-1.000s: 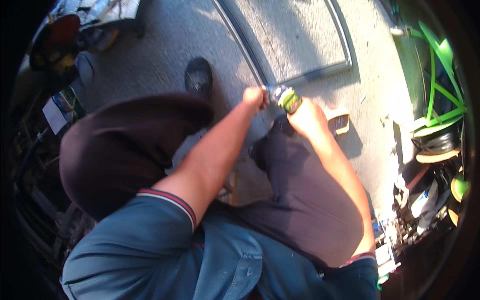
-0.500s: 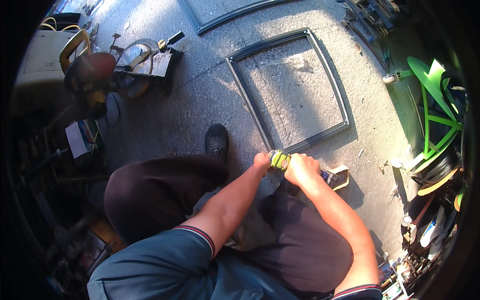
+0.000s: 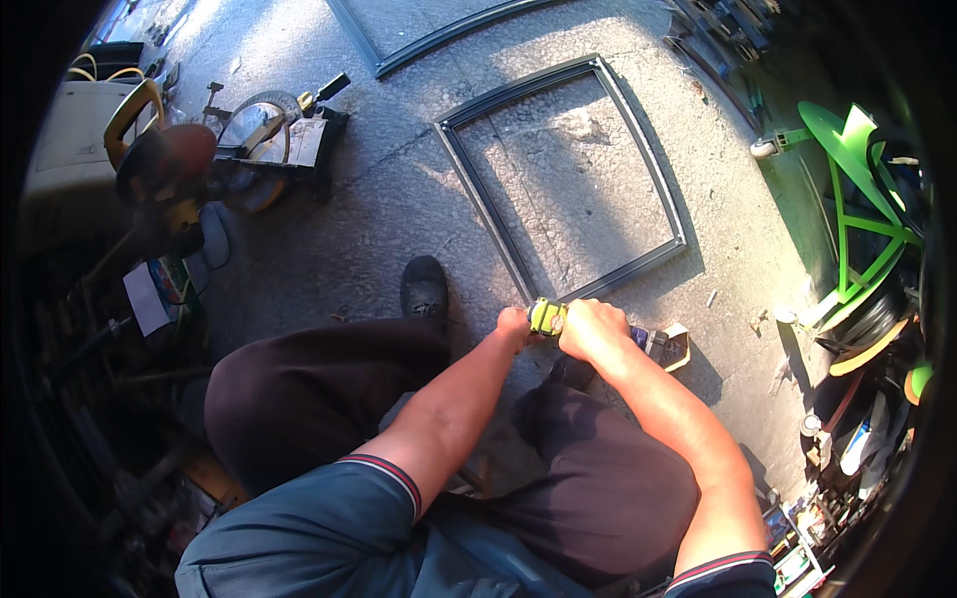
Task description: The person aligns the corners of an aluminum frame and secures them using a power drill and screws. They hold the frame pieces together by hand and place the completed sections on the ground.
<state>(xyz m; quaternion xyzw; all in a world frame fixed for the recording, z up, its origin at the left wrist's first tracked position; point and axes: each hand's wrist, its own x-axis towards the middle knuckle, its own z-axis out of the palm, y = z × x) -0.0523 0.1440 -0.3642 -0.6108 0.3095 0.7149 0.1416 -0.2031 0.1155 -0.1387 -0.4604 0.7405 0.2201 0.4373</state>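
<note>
A dark grey metal frame with one bowed side lies on the ground in front of me. At its near corner is a yellow-green cordless drill, its front end close to the metal. My right hand is wrapped round the drill, covering much of its body. Just left of the drill's front end, my left hand is closed at the frame's near corner. Its fingertips are hidden, so what it grips does not show.
A second dark frame lies farther off. At the left stands a mitre saw beside a yellow-handled tool. A green reel stand with black coil is at the right. My shoe rests left of the frame.
The view has shifted slightly, so the frame and tools sit a little farther left. Both hands stay at the frame's near corner, with the drill still in the right one.
</note>
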